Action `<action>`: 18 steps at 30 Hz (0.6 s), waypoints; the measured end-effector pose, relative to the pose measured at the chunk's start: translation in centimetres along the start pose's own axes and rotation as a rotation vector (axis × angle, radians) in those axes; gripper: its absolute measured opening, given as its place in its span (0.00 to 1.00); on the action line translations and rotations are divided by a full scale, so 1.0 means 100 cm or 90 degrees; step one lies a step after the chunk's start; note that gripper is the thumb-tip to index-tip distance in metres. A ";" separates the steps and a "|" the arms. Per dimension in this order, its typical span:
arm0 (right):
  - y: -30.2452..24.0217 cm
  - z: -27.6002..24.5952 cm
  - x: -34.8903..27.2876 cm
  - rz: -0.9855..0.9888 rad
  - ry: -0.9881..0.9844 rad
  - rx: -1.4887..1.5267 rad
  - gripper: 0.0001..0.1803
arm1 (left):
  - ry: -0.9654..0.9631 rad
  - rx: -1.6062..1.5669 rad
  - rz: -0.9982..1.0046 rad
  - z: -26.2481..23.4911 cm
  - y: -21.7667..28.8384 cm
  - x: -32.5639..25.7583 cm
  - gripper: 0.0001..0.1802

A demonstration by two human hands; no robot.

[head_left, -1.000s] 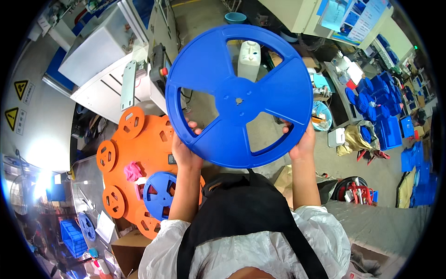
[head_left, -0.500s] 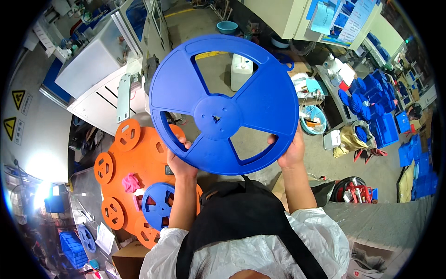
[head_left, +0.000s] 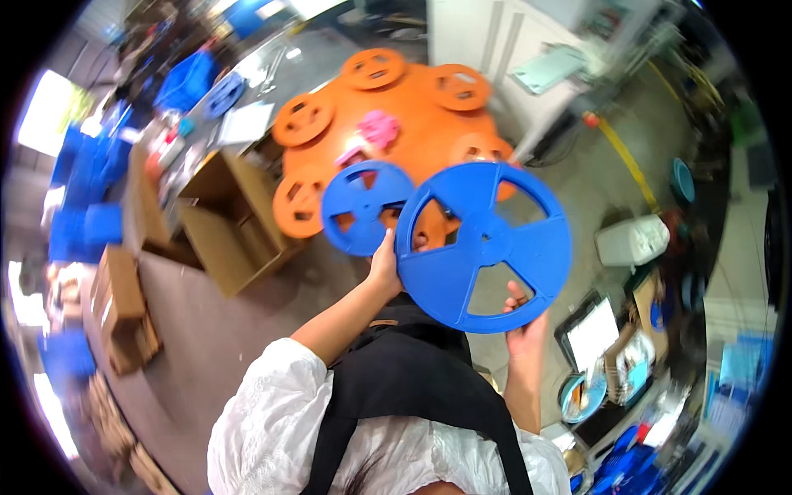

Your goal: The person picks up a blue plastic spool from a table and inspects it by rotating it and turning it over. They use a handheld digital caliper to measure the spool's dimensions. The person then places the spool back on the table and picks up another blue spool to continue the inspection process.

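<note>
A large round blue plastic reel with wide cut-out windows is held up in front of me by both hands. On its left edge my left hand is closed, with fingers reaching behind the rim. My right hand grips the lower right rim, fingertips showing through a window. Just beyond, a second blue reel lies on the orange table, partly covered by the held one. Orange slotted discs ring that table, and a crumpled pink cloth sits near its middle.
Left of the orange table stands an open cardboard box, with another carton farther left. A white plastic jug is on the floor at right. Below it are a light-blue basin and several blue parts. A white cabinet borders the table's far side.
My view has swung left, bringing the orange table and cardboard boxes to the front. The held reel is now lower and farther right in view, beside the second reel. Both hands still grip it.
</note>
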State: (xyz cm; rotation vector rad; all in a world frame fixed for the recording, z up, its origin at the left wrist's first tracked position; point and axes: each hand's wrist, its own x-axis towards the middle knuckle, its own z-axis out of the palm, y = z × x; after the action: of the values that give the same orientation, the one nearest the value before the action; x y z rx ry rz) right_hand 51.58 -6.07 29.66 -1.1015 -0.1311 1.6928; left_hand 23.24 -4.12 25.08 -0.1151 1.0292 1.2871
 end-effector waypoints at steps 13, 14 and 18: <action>0.161 0.131 0.074 -0.190 -0.326 -0.563 0.26 | 0.350 0.238 -0.079 -0.298 -0.015 -0.065 0.22; 0.179 0.143 0.083 -0.349 -0.396 -0.740 0.32 | 0.323 0.243 -0.084 -0.302 -0.012 -0.057 0.21; 0.273 0.174 0.128 -0.425 -0.662 -1.089 0.53 | 0.222 0.280 -0.076 -0.308 0.017 -0.039 0.21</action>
State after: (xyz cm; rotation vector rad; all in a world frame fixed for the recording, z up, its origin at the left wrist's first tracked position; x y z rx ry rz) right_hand 19.89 -0.41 16.44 -0.8303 -2.5945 1.0686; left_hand 4.80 -24.66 10.80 -0.0639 1.5595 0.9250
